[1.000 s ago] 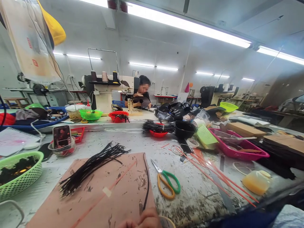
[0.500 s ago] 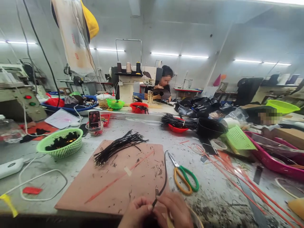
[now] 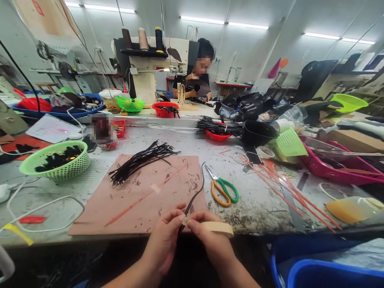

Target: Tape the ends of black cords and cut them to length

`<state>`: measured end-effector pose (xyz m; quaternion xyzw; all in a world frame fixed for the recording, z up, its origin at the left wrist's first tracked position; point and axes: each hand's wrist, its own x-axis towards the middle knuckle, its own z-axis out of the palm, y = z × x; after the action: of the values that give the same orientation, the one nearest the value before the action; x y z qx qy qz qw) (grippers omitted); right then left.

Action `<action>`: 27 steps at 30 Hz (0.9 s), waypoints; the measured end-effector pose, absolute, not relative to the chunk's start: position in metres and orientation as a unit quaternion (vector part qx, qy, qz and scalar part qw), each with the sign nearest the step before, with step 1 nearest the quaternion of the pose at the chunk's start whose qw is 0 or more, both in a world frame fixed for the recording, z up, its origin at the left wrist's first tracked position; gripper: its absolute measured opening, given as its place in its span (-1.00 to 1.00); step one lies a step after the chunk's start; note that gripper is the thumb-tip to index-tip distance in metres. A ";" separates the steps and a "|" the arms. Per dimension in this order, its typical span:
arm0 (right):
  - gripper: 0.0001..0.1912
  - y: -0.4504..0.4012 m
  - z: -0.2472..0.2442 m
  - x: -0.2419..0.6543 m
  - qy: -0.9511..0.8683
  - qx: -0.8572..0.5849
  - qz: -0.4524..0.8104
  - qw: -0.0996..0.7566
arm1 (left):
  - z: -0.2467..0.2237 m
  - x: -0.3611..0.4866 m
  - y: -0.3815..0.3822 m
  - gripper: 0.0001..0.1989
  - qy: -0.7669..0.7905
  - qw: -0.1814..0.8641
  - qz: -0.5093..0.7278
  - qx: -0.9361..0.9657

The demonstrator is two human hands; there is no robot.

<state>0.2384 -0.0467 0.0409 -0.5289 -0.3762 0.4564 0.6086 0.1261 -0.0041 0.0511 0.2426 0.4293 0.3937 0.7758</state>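
Observation:
Near the front edge of the bench, my left hand (image 3: 166, 230) is closed in a pinch on a thin black cord (image 3: 196, 195). The cord runs up over the pinkish board and curls near the scissors (image 3: 223, 188). My right hand (image 3: 210, 234) is closed around a roll of beige tape (image 3: 222, 228). Its thumb and fingertip meet my left fingertips at the cord, where a small pale bit, seemingly tape, shows. The cord's lower end is hidden by my hands. A bundle of black cords (image 3: 142, 162) lies on the pinkish board (image 3: 135, 218).
A green basket (image 3: 73, 170) with black pieces stands left. A red bowl (image 3: 217, 136) with black strands is at the back. Orange strips (image 3: 288, 190) and a pink basket (image 3: 330, 172) lie right. A blue bin (image 3: 327, 266) is below. Someone sits by a sewing machine (image 3: 142, 76).
My head view has tilted down and moved closer, so the scene sits higher. My hands have come together fingertip to fingertip on the cord, and the tape roll now shows clearly.

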 end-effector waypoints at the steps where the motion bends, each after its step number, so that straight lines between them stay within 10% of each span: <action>1: -0.84 -0.045 0.041 0.236 -0.358 -0.525 0.470 0.613 | 0.051 0.126 -0.005 -0.83 0.427 0.777 0.393 0.244; 27: -0.76 -0.041 0.025 0.240 -0.326 -0.590 0.445 0.590 | 0.051 0.116 -0.002 -0.90 0.415 0.625 0.390 0.534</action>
<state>0.2397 -0.0415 0.0249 -0.5896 -0.3261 0.4449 0.5900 0.1164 -0.0017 0.0514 0.5340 0.4149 0.3902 0.6248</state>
